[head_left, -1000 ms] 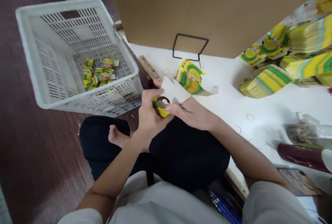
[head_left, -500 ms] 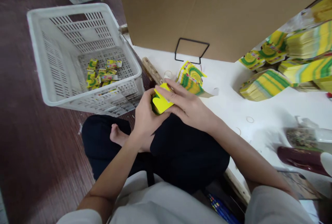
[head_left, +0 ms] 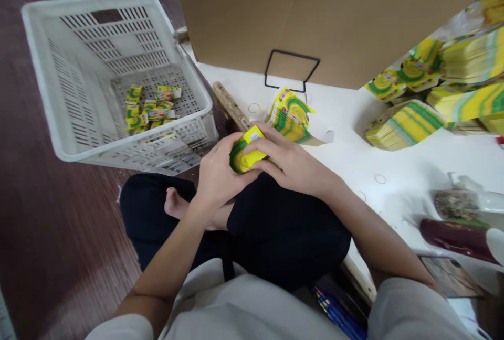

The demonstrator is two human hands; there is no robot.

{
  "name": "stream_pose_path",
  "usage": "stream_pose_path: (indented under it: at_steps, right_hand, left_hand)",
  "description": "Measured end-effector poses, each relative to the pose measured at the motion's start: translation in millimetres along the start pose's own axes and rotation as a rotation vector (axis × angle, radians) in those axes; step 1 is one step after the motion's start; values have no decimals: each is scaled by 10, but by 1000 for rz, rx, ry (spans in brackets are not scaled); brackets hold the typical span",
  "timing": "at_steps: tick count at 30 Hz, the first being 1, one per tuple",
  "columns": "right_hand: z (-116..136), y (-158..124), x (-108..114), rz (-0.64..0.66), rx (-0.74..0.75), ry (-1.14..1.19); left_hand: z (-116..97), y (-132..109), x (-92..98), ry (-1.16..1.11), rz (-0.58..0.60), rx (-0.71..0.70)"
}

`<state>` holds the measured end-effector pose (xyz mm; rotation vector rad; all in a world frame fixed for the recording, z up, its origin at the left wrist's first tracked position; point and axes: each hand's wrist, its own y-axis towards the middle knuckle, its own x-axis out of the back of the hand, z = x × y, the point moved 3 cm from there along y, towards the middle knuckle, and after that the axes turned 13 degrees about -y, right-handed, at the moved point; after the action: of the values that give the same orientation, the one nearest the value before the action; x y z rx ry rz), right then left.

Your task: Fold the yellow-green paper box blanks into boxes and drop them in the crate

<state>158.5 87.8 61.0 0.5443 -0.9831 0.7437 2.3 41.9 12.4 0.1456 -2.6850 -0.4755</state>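
Over my lap, both hands hold one small yellow and green carton (head_left: 238,160). My left hand (head_left: 216,177) wraps around its left side and underside, thumb along the lower edge. My right hand (head_left: 293,164) grips the right side, with fingers over the top end and front face. That top end, with a white label patch, looks folded down flat. Just beyond my right hand stands a stack of flat cartons (head_left: 292,119) in the same print, on the white tabletop (head_left: 338,164). My fingers hide parts of the carton.
A white plastic crate (head_left: 38,67) at the left holds several small cartons (head_left: 151,112). Behind the table stands a large cardboard box (head_left: 334,20) with a black wire frame (head_left: 293,52) before it. Carton bundles (head_left: 405,125), a maroon bottle (head_left: 452,237) and a phone (head_left: 451,277) lie right.
The carton's yellow top flap, raised before, is now down against the end. The carton has turned so its printed green face shows. My head view has shifted slightly.
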Motion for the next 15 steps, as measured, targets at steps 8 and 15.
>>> stream_pose_path:
  at_steps: [8,15]
  right_hand:
    - [-980,-281,166,-353,-618,-304]
    - [-1409,-335,-36,-352,-850,-480]
  left_hand:
    - [573,321,481,57,-407,22]
    - [809,395,584,67,-352,-104]
